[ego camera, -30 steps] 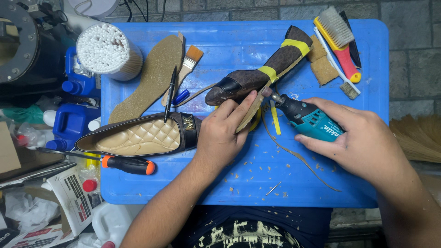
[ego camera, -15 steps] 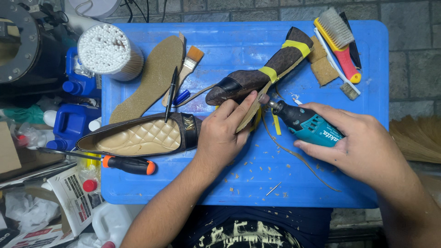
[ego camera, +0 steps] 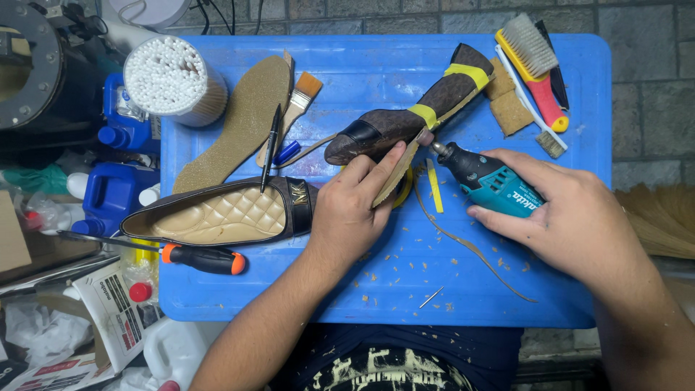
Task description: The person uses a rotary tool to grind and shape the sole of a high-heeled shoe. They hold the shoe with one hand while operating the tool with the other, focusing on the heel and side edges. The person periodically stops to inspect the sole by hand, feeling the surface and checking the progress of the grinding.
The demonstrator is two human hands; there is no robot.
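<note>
My left hand (ego camera: 352, 210) presses down on a brown flat shoe (ego camera: 413, 114) that lies upturned on the blue plastic table (ego camera: 376, 72), with yellow tape bands around it. My fingers pinch the tan sole edge near its middle. A teal rotary tool (ego camera: 489, 179) is gripped in my right hand (ego camera: 572, 217), its tip pointing left, right at the sole edge beside my left fingertips. A second shoe (ego camera: 217, 213) with a quilted tan insole rests just left of my left hand.
A loose insole (ego camera: 242, 123), a black pen (ego camera: 271, 145), a paint brush (ego camera: 293, 108) and an orange-handled screwdriver (ego camera: 199, 258) lie at the left. Brushes (ego camera: 536, 69) and sanding blocks (ego camera: 507, 101) sit at the top right. A tub of cotton swabs (ego camera: 170, 76) and blue bottles (ego camera: 116, 192) stand on the left edge. Shavings litter the table.
The rotary tool's tip has shifted slightly up and left along the sole edge. My left hand keeps its hold on the shoe.
</note>
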